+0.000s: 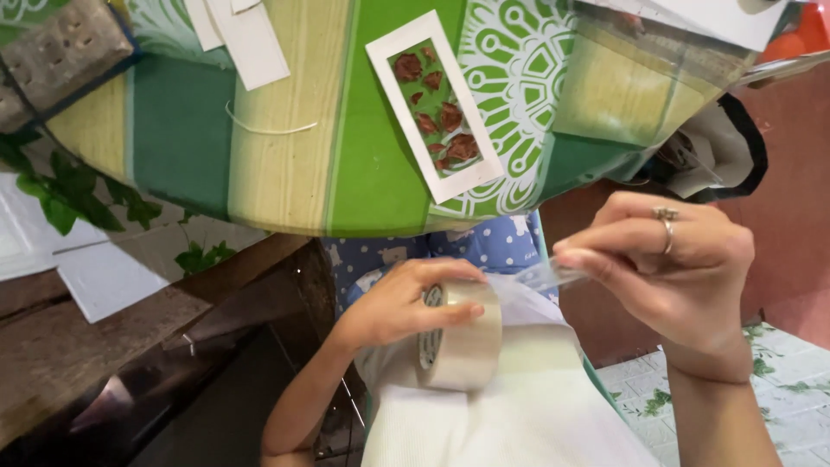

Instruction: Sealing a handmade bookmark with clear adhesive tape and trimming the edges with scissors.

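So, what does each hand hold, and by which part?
Left hand grips the clear tape roll around its rim; right hand pinches the pulled-out tape end.

Two hands: the left hand (393, 303) and right hand (670, 259). One tape roll (462, 337) below the bench (285, 164). On the bench, one white frame (435, 105), one string (268, 130), perhaps three white cards (246, 39). One ring (666, 227).
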